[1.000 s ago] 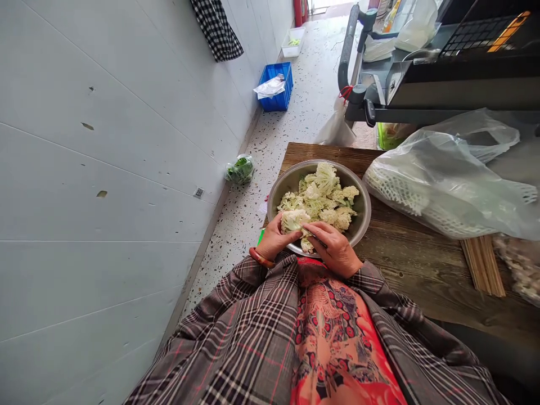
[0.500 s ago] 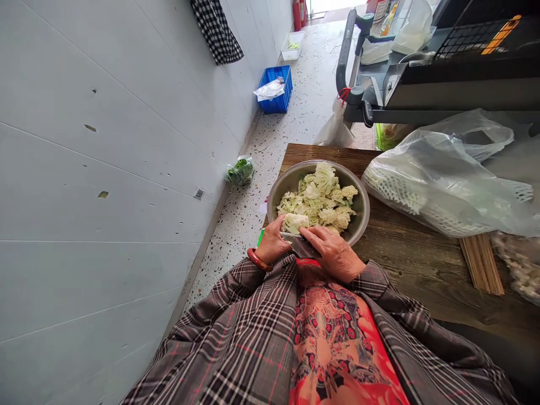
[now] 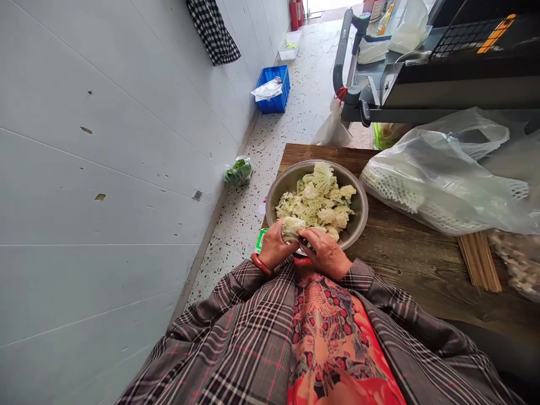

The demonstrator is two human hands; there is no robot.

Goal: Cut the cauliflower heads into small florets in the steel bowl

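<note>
My left hand (image 3: 276, 246) is closed around a pale cauliflower piece (image 3: 292, 228) at the near rim of a metal bowl (image 3: 361, 216). Against the underside of that piece, my right hand (image 3: 327, 253) grips a knife (image 3: 305, 242); its blade is mostly hidden by the fingers. Several cut cauliflower florets (image 3: 323, 197) are heaped in the bowl, just beyond both hands.
The bowl stands on a dark wooden table (image 3: 392, 253). To its right lie a clear plastic bag (image 3: 442, 174) with white foam netting and a bundle of wooden sticks (image 3: 478, 260). On the floor are bagged greens (image 3: 238, 171) and a blue crate (image 3: 274, 98).
My right hand has shifted left, closer to my left hand. The knife has turned, so its broad blade, visible before, is now mostly hidden. The cauliflower piece has tilted.
</note>
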